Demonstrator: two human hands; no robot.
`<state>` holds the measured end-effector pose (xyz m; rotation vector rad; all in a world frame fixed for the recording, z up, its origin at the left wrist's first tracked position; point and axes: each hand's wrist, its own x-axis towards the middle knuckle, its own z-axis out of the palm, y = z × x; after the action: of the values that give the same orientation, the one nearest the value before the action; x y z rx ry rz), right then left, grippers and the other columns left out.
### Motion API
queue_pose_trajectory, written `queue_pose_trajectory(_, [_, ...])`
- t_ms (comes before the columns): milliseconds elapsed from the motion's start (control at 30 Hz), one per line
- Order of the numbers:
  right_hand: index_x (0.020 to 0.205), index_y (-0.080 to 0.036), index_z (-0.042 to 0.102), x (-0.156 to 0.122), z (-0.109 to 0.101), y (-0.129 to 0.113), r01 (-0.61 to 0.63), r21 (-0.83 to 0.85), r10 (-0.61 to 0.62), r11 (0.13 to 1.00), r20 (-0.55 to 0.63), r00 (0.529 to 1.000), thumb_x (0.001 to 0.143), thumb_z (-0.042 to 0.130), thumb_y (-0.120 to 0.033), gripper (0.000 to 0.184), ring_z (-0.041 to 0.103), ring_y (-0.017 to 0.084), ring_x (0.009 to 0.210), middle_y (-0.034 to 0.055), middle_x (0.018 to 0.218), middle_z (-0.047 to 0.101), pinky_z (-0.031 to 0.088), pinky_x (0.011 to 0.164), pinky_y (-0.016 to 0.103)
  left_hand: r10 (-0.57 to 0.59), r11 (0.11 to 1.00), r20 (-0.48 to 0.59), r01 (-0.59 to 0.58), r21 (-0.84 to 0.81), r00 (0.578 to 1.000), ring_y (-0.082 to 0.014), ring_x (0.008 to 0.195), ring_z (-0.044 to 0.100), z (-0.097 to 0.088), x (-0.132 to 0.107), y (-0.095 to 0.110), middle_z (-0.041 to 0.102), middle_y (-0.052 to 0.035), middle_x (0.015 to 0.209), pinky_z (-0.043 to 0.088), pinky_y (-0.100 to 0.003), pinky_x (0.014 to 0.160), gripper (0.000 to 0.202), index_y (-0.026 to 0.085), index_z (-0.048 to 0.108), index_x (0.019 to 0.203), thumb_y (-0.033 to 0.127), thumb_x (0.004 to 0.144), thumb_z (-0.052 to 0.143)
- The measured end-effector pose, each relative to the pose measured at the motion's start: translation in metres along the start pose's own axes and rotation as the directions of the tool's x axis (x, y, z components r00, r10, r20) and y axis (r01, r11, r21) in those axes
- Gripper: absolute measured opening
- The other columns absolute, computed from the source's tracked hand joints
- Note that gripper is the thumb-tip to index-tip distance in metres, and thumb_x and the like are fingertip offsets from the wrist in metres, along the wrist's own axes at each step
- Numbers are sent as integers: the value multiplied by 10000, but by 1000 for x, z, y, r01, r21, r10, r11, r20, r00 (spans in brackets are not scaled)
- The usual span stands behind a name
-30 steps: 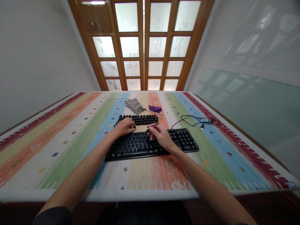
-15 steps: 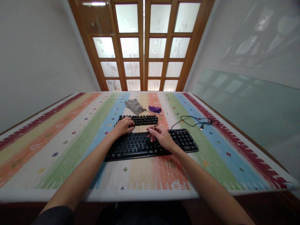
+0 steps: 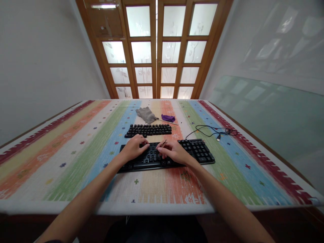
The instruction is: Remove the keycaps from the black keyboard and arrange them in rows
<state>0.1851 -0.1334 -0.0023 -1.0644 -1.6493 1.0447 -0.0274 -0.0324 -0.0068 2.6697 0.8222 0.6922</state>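
A black keyboard lies before me; its middle shows bare key stems, while caps remain on the right-hand number block. My left hand rests over the keyboard's left part, thumb and forefinger apart, the other fingers partly hidden. Closed on a small slim brownish tool, my right hand is over the middle of the keyboard; the tool's exact kind is too small to make out. Behind the keyboard, loose black keycaps stand in rows on the cloth.
A grey cloth or glove and a purple cloth lie farther back, with a thin rod near them. The keyboard's coiled USB cable lies to the right. A striped tablecloth covers the table.
My left hand has come from the left end of the keycap rows back down onto the keyboard. My right hand stays over the keyboard with the slim tool, slightly turned and lower.
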Motion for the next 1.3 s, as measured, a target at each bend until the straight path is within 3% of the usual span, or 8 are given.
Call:
queue_pose_trajectory(167, [831, -154, 656, 0, 14, 6, 31, -4, -31, 1000, 12, 999, 888, 592, -425, 285, 605, 123, 555, 16, 697, 656, 490, 585, 254, -37, 999, 38, 37, 4, 999, -191, 794, 543, 5, -9, 3, 621, -43, 765, 425, -326, 745, 166, 168, 700, 836, 287, 877, 593])
queue_pose_trajectory(367, [788, -172, 672, 4, 20, 1, 163, -212, -145, 964, 97, 985, 897, 595, -397, 261, 598, 137, 628, 0, 659, 652, 476, 668, 263, -43, 999, 25, 44, -8, 999, -195, 814, 536, 6, -10, 8, 627, -49, 783, 428, -327, 758, 161, 166, 704, 838, 263, 881, 583])
queue_pose_trajectory(567, [894, -159, 633, 7, 25, 0, 21, -54, -22, 998, -17, 1000, 910, 552, -450, 303, 567, 116, 515, -12, 627, 602, 480, 520, 233, -11, 1000, 47, 12, -11, 999, -193, 817, 538, 4, -14, 10, 613, -52, 789, 433, -327, 752, 245, 177, 688, 764, 313, 911, 547])
queue_pose_trajectory(800, [775, -189, 543, 17, 36, 3, -24, -58, 17, 998, -118, 993, 918, 527, -453, 300, 544, 98, 465, -27, 580, 564, 458, 437, 202, -11, 1000, 77, 11, -5, 997, -192, 803, 537, 0, -15, 14, 614, -54, 786, 441, -331, 754, 240, 177, 690, 749, 301, 899, 549])
queue_pose_trajectory(967, [749, -187, 516, 20, 28, 13, -142, 37, 147, 989, -220, 964, 889, 534, -470, 316, 512, 85, 425, -30, 572, 568, 400, 373, 179, -10, 1000, 92, 12, -24, 996, -193, 805, 553, -2, -14, 15, 634, -58, 781, 443, -342, 785, 239, 174, 721, 791, 288, 898, 540])
queue_pose_trajectory(1200, [844, -177, 554, 14, 15, 13, -46, 91, 65, 995, -219, 974, 883, 539, -509, 335, 544, 90, 483, -19, 631, 597, 424, 433, 189, 33, 986, 112, -14, -165, 993, -186, 842, 580, -10, -14, 17, 665, -42, 874, 470, -329, 798, 208, 197, 716, 974, 231, 793, 619])
queue_pose_trajectory(1300, [917, -179, 564, 12, 12, 13, 5, 64, 11, 998, -239, 971, 907, 513, -505, 330, 557, 99, 511, -23, 657, 587, 440, 472, 207, 57, 976, 120, -30, -214, 991, -188, 866, 590, -12, -14, 19, 680, -44, 933, 476, -328, 812, 234, 203, 705, 1008, 292, 797, 660])
